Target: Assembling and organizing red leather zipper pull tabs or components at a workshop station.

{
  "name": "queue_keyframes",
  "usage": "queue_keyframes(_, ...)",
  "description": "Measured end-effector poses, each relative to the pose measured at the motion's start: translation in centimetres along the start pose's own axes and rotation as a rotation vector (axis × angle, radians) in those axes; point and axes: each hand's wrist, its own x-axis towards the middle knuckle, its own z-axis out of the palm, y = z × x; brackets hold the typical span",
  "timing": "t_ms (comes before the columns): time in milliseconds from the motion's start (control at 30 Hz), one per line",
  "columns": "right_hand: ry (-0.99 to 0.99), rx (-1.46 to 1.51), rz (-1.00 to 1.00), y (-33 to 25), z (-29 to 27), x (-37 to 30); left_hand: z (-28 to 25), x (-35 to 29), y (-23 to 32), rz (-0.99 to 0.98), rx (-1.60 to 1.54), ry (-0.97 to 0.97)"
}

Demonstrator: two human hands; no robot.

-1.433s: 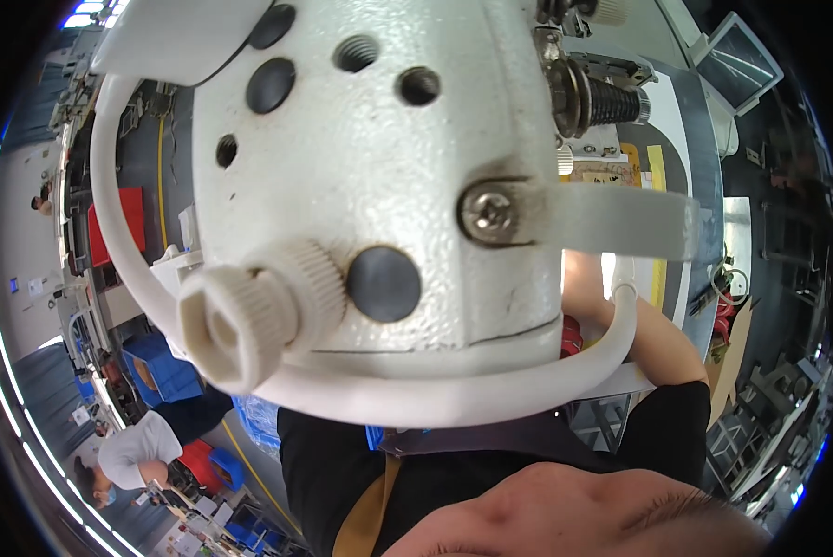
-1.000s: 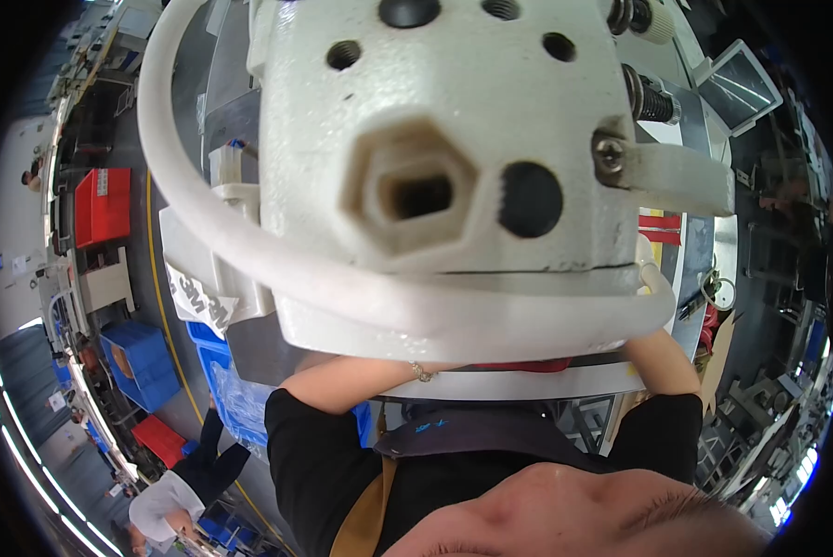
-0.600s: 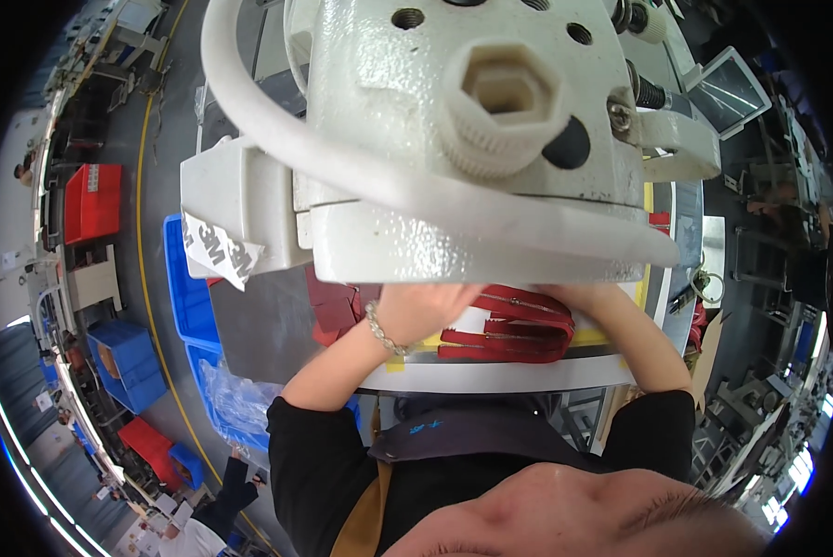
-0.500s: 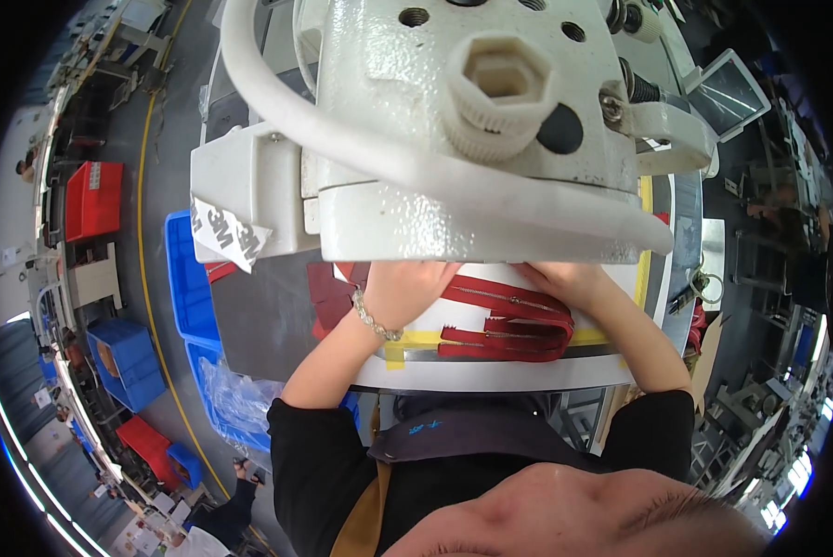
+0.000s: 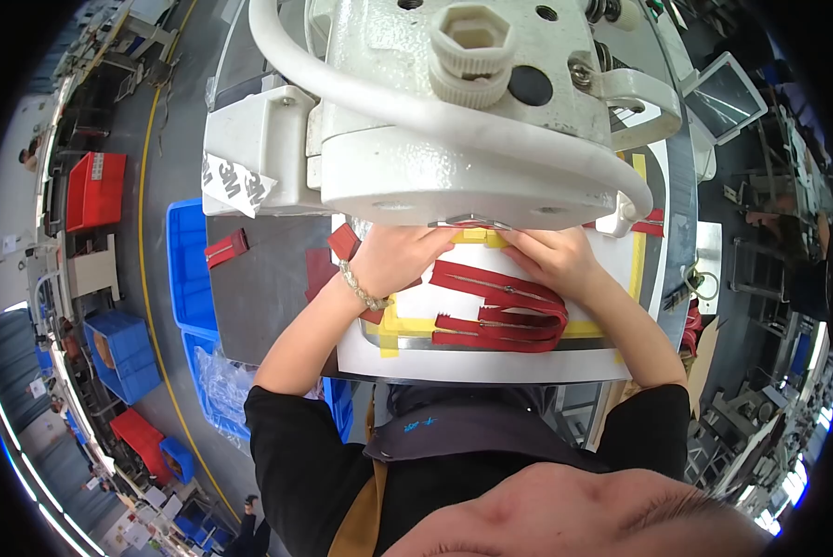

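My left hand (image 5: pixel 400 260), with a beaded bracelet at its wrist, reaches to the lower front edge of a white sewing machine head (image 5: pixel 454 167). My right hand (image 5: pixel 558 260) mirrors it on the other side. Both have bent, closed fingers, their tips meeting a thin red strip (image 5: pixel 473 224) that looks like a zipper. The machine hides most of that strip. Between the fingertips shows a piece of yellow tape (image 5: pixel 480 238). Nearer me, several red zippers (image 5: pixel 505 311) lie folded in a loop on the white work surface (image 5: pixel 361 353), apart from both hands.
Red fabric pieces lie left of my left hand, and a small red piece (image 5: pixel 226 249) rests on the grey table (image 5: pixel 268 316). Blue bins (image 5: pixel 190 278) stand beside the table, one with clear plastic. Scissors (image 5: pixel 700 278) lie at right. A thick white hose (image 5: pixel 389 104) crosses the machine.
My view has shifted, so the machine sits higher in the picture and more of my fingers shows. The yellow tape and red strip at the fingertips are now visible. The folded zippers stay put.
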Motion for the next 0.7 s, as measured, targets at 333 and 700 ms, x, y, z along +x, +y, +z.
queue_keyframes(333, 0.01, -0.033, -0.025, -0.2, -0.2, 0.2, -0.1, 0.1, -0.7, 0.024, 0.075, -0.139)
queue_keyframes(700, 0.036, -0.022, -0.022, -0.2, -0.1, 0.3, -0.3, 0.9, -0.8, 0.112, 0.012, -0.04)
